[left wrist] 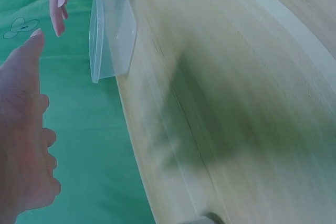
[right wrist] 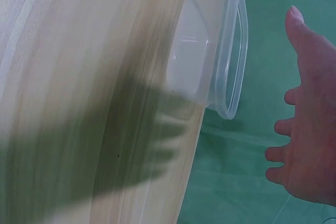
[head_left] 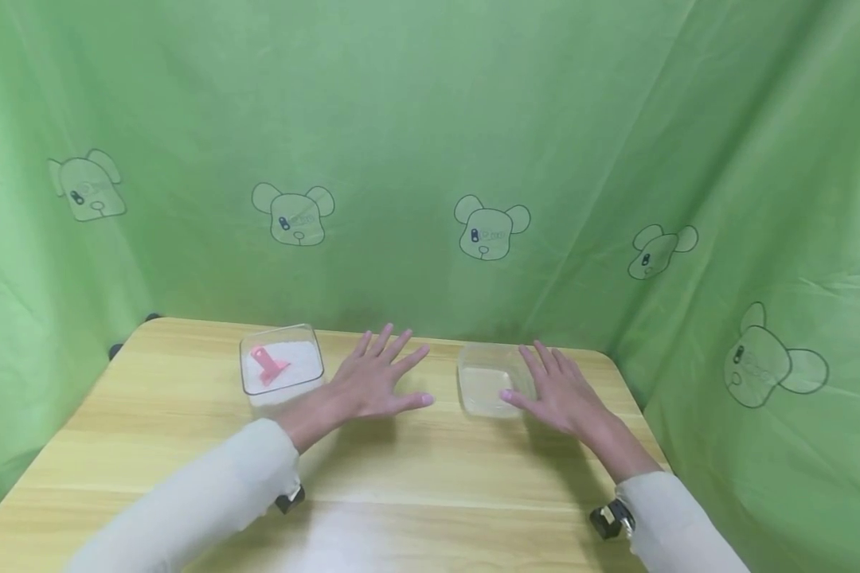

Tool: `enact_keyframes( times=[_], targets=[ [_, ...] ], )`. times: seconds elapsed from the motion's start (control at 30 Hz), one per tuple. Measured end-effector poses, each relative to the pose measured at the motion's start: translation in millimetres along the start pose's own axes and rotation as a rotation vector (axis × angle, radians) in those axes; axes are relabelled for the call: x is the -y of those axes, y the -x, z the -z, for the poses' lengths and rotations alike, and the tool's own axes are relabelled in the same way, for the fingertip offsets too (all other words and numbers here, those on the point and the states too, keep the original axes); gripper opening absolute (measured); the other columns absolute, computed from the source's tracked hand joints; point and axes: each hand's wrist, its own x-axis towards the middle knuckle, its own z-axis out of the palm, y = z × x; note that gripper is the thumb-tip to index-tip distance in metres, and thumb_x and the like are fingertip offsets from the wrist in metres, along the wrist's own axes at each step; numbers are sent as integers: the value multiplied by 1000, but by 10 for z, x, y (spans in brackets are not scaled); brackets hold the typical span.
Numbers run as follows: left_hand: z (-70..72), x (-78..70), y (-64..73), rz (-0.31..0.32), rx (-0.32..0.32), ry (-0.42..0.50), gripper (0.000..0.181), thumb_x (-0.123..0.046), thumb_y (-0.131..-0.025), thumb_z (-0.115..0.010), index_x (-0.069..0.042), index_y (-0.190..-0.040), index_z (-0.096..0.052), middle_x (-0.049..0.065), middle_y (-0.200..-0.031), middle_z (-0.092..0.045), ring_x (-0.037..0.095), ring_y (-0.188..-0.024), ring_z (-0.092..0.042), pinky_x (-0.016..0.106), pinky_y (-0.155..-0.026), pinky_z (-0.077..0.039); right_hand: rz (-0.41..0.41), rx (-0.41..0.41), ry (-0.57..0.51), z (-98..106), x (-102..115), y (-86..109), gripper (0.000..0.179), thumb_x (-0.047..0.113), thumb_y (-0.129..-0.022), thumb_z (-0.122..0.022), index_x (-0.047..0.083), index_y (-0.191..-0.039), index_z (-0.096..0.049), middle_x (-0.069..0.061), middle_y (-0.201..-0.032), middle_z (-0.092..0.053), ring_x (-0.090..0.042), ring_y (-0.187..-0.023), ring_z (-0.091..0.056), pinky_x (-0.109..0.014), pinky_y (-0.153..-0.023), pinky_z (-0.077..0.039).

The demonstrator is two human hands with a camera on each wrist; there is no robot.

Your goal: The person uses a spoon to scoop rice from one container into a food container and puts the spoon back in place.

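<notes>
Both grips spread wide, empty: the pink scoop (head_left: 267, 366) lies left of my nearer left hand (head_left: 374, 383); the translucent plastic tub (head_left: 482, 385), just left of my right hand (head_left: 560, 391).

Pale yellow wooden tabletop (head_left: 437, 477), grain running crosswise, far corners rounded at ten and two o'clock. Standing upright near the far edge at eleven: clear, round-cornered container (head_left: 279, 397) with white fill (head_left: 299, 358) inside. At one o'clock, likewise upright and near the far edge, well apart from the first: translucent container (head_left: 466, 398). Soft shadow (head_left: 560, 458) toward three; pale glare (head_left: 351, 549) at six.
</notes>
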Motion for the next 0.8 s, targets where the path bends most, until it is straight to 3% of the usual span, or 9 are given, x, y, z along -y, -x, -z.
enact_keyframes(
  times=[0.8],
  targets=[
    [-170,-71,-204,35,23,7,89,-87,-93,-24,-35,-166,-16,5,-175,-5,38,-163,0,62,-131,-6,-37,-8,-32,-146,-203,-65,104,76,-98,-43,2,-165,-13,-31,-170,-10,-61,-152,-17,-71,-125,-13]
  ],
)
